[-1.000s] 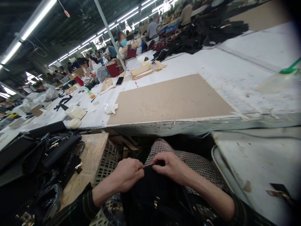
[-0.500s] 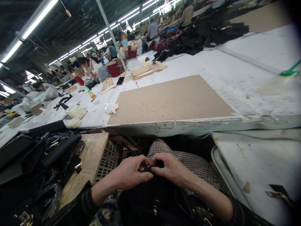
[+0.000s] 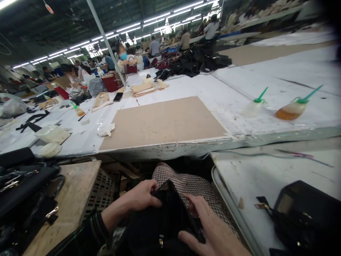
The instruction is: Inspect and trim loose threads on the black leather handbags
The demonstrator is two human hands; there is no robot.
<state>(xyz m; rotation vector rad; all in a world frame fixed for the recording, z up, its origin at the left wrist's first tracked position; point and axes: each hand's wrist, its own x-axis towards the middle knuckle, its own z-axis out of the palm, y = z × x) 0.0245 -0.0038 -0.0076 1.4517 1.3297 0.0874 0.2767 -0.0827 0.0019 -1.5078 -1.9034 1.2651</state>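
A black handbag [image 3: 149, 227] with a small gold metal fitting rests on my lap, its mouth spread apart and its inside dark. My left hand [image 3: 142, 195] grips the upper left rim, thumb over the edge and fingers mostly hidden behind it. On the opposite side my right hand [image 3: 204, 224] holds the right rim, with the thumb on the near side and the fingers around the outer wall. Checked cloth [image 3: 178, 177] covers my knees beneath the bag.
A brown board [image 3: 165, 122] lies on the white worktable. Glue bottles [image 3: 291, 109] with green nozzles stand on its right. Black bags [image 3: 23, 192] are piled at left by a crate [image 3: 99, 190]; another black bag [image 3: 306, 213] sits on the right-hand surface. Other people work farther back.
My hands were pinching together at the bag's top edge; now they are apart, and the bag's mouth is spread between them. The view has turned to the right.
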